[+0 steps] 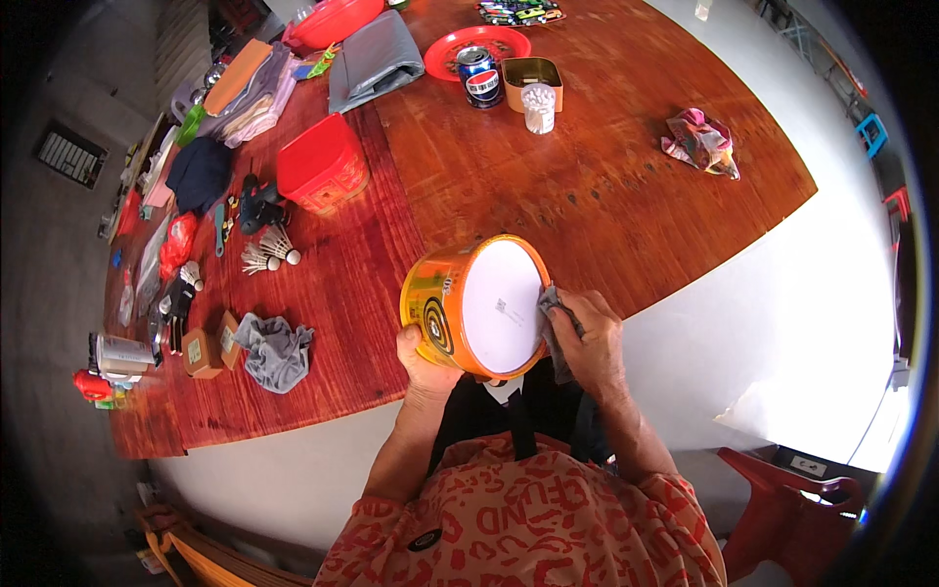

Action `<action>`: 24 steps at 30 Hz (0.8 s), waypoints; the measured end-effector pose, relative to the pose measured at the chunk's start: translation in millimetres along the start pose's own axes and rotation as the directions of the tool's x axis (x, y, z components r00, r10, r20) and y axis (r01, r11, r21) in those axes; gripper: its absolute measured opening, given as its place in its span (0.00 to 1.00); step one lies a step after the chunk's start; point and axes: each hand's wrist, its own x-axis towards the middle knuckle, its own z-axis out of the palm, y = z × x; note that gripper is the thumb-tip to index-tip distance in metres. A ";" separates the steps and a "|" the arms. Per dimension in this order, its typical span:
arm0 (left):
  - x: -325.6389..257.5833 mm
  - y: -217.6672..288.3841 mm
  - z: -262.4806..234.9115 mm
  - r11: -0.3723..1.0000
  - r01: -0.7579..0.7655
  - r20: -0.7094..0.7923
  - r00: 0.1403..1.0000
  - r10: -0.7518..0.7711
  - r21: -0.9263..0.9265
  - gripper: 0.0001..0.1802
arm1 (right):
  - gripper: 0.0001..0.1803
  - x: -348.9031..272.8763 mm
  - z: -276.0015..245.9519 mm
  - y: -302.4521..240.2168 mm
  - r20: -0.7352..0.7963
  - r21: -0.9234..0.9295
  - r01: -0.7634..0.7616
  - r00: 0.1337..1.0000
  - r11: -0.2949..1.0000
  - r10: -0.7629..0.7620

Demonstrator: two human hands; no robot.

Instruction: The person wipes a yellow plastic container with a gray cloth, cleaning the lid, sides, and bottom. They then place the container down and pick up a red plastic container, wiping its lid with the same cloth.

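A round orange and yellow tub is tilted above the table's front edge, its flat white end turned up toward me. My left hand grips its lower left side, thumb on the outer wall. In my right hand a grey cloth is pinched and pressed against the tub's right rim. Part of the cloth hangs below the fingers. The far side of the tub is hidden.
On the wooden table lie a crumpled grey rag, shuttlecocks, a drill and a red box. Farther back stand a drink can and a cotton swab jar. A red chair is at lower right.
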 end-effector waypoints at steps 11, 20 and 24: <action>2.4 -1.6 -14.9 0.998 -0.008 0.007 1.000 0.008 0.068 0.45 | 0.16 21.0 -1.5 6.5 0.084 0.008 0.298 0.951 0.955 -0.297; 3.3 0.6 -14.3 0.998 0.010 -0.044 0.999 -0.007 0.066 0.46 | 0.15 -12.2 -19.9 -6.1 0.244 0.142 0.112 0.959 0.984 -0.144; 3.9 1.3 4.2 1.000 -0.024 -0.086 0.996 0.023 -0.007 0.41 | 0.15 -23.4 -28.4 -15.8 0.313 0.165 0.160 0.927 0.973 -0.205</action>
